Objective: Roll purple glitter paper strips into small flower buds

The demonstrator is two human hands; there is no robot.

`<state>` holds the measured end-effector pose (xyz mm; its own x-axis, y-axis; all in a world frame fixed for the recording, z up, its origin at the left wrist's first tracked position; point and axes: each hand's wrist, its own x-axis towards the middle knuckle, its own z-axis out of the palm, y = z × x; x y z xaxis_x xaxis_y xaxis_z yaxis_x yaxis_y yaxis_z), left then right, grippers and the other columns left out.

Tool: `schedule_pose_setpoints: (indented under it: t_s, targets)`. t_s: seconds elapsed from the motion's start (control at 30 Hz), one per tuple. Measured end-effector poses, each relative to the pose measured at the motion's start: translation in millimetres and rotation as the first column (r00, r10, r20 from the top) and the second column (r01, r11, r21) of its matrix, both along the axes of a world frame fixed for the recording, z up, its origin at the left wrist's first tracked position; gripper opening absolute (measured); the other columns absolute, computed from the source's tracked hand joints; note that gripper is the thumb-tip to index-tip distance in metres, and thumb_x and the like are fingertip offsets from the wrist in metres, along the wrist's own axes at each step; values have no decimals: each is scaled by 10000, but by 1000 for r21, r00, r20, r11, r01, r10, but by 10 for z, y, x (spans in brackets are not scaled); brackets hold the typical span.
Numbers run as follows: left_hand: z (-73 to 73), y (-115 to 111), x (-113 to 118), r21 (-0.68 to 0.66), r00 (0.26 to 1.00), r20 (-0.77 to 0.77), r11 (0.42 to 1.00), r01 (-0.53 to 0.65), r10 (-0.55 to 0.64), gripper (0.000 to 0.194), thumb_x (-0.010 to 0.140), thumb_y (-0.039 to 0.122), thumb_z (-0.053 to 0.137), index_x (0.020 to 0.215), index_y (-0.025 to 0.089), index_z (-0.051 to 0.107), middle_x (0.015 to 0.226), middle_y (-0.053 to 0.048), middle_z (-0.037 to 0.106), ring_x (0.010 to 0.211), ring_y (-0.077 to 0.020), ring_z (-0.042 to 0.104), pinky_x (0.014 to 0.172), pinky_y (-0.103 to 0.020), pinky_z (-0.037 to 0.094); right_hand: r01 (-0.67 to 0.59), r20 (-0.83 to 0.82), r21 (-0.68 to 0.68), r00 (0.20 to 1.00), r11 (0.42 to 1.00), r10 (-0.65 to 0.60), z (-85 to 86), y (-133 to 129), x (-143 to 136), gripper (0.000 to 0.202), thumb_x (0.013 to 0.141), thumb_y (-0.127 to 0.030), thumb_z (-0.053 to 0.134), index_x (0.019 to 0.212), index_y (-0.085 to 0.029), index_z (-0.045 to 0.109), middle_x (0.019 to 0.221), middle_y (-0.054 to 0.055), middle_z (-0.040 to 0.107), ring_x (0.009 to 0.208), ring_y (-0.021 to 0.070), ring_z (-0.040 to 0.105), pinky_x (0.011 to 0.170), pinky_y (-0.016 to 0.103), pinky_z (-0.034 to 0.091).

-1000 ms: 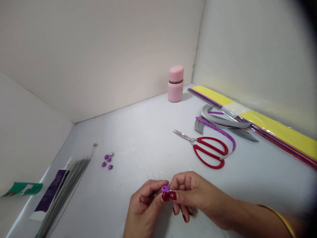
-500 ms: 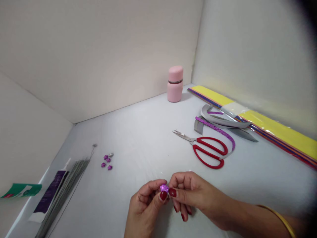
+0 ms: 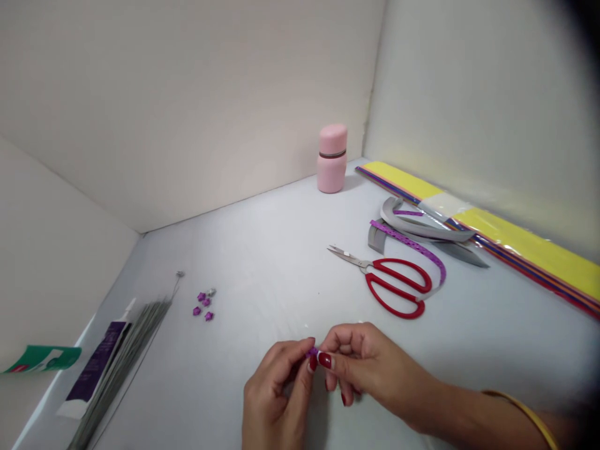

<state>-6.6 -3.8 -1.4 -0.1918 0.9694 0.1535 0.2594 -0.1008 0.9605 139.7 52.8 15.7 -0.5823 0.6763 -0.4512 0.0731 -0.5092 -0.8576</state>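
Left hand (image 3: 281, 387) and right hand (image 3: 370, 365) are narrowed to fingertip pinches, with a small purple piece (image 3: 312, 352) held between them, just above the near part of a smooth, pale table (image 3: 262, 262). The table is enclosed by plain off-white walls (image 3: 225, 112). The small purple piece is partly hidden by fingers; only a compact bit with darker marks is shown, so its full shape cannot be told.

Counted on the table are 4 puffy purple stars (image 3: 209, 317) and 1 silver star (image 3: 211, 292), grouped at the left, 1 pair of red-handled scissors (image 3: 398, 287), 1 pink lidded bottle (image 3: 332, 172), upright, and 1 purple-and-white tube (image 3: 96, 369) beside a bundle of grey wires (image 3: 122, 369), too dense to be counted. Curled grey and purple strips (image 3: 422, 234) are seen near yellow-topped, plastic-wrapped sheets (image 3: 525, 244).
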Motion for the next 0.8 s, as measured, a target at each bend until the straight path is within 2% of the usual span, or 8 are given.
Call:
schedule_pose_setpoints:
  t_s: [0.1,0.2,0.47,0.63,0.8]
  targets:
    - [-8,0,-7,116,992,-125,993,15,0,292,771,69,565,957,254,692,827,-20,686,734,-132,635,660,-195,480,-13,-8,41,1000,999,13,-13,-10,-10,112,756,-246,560,709,-145,575,634,-9,609,426,54,483,447,188,323]
    - [-40,1,-19,154,983,-182,988,17,11,318,780,49,541,986,247,682,849,-27,683,753,-134,637,668,-193,483,-33,-15,60,999,998,34,-23,-20,-9,109,771,-205,501,756,-150,593,679,-3,624,435,53,500,455,188,337]
    - [-120,-16,-14,178,980,-196,981,81,-46,378,798,37,511,1077,258,639,880,-25,667,767,-119,628,675,-181,476,-5,21,44,1000,999,4,-50,-3,-17,83,719,-216,549,692,-140,570,600,-10,610,408,57,484,422,177,320]
    - [-70,-11,7,101,989,-125,991,91,-78,365,801,55,515,1060,275,648,868,-14,668,763,-106,623,683,-166,459,14,25,47,1000,999,-15,-64,3,-16,93,718,-221,567,676,-139,553,557,-20,590,404,55,474,418,170,322]
    - [-23,-9,34,-10,988,125,996,94,-92,272,799,149,557,1008,273,679,811,-19,648,715,-130,619,633,-199,476,27,-5,65,1000,998,-26,-79,-8,-16,125,717,-227,590,642,-142,536,500,-40,544,411,56,460,424,169,337]
